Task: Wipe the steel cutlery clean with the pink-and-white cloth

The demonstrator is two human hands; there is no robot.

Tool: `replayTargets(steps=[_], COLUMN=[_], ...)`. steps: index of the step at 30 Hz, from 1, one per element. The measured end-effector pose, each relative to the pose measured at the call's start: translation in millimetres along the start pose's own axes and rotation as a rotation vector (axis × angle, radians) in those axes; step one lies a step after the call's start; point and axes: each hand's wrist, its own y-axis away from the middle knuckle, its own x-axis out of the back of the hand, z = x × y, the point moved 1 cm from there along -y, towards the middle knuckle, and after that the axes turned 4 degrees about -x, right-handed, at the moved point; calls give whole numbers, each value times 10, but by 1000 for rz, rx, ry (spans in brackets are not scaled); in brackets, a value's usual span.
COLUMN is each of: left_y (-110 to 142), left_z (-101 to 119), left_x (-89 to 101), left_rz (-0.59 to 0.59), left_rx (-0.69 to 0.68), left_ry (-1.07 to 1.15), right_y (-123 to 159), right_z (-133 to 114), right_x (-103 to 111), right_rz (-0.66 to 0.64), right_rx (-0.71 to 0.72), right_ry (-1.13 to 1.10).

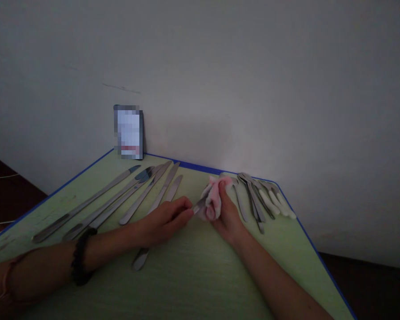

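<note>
My left hand [166, 221] pinches the end of a shiny metal piece of cutlery [198, 206] above the table. The rest of that piece runs into a pink and white cloth [214, 202], so I cannot tell its kind. My right hand [229, 217] is closed around the cloth, thumb on top, with the cloth wrapped about the metal. Beneath and left of my left hand lie several table knives, one with its handle end [140, 259] showing below my wrist.
Further left are more long metal utensils [86, 206]. Right of the cloth lie several spoons [251, 195] and white-handled cutlery [270, 202]. A phone with a blurred screen [129, 133] leans on the wall at the back left. The green table [183, 284] has a blue edge.
</note>
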Motion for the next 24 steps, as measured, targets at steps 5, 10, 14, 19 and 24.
replayTargets(steps=[5,10,14,19,24], left_y=[3,-5,-11,-10,4], left_z=[-41,-64,-46,-15,10], left_x=[-34,-52,-44,-29,-30], left_rz=[-30,-14,28,65,58], left_rx=[10,25,39,10,-12], left_ry=[89,78,-45,-230,-279], right_y=[14,12,21,45,39], right_z=[-4,3,6,22,62], right_x=[-6,4,-12,-32,4], right_rz=[9,12,-5,-15,-33], right_rx=[2,21,43,86,90], right_ry=[31,13,71,176,297])
